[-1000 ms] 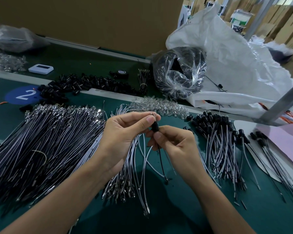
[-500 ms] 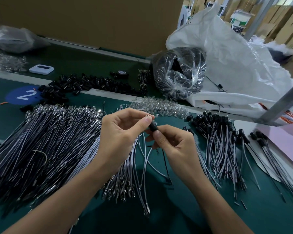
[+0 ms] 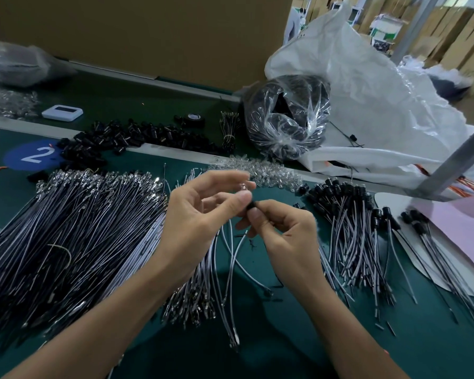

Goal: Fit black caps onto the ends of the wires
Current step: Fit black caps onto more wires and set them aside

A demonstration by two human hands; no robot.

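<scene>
Both forearms run off the bottom edge, two hands meeting mid-frame over the green mat [image 3: 257, 351]. Right hand [image 3: 288, 233]: thumb and forefinger pinched tight on one black cap [image 3: 251, 206], the other fingers curled beneath and hiding the wire that goes with it. Left hand [image 3: 200, 214]: thumb tip right against that cap, forefinger arched above, something small and glinting between them. It's motion-blurred, so I cannot tell whether that hand grips anything.

Bare mat shows only at lower centre and lower right, between the arms. Left of the hands, one big heap of uncapped wires [image 3: 66, 242] spills off the left edge; a thinner loose spread [image 3: 203, 283] lies under the wrists. To the right, one heap of capped wires [image 3: 350, 228] fans toward a pink sheet [image 3: 463, 222] cut by the right edge. Strands are far too many to count.

Further back: one scatter of clear parts [image 3: 260, 173], one long drift of loose caps [image 3: 115, 138] partly covering one blue disc [image 3: 33, 157] marked 2, one tape roll [image 3: 193, 117], one white device [image 3: 62, 112]. Beyond, one clear bag [image 3: 288, 116] of dark pieces leans on one white sack [image 3: 381, 91], with one grey post [image 3: 457, 162] slanting across the right side.
</scene>
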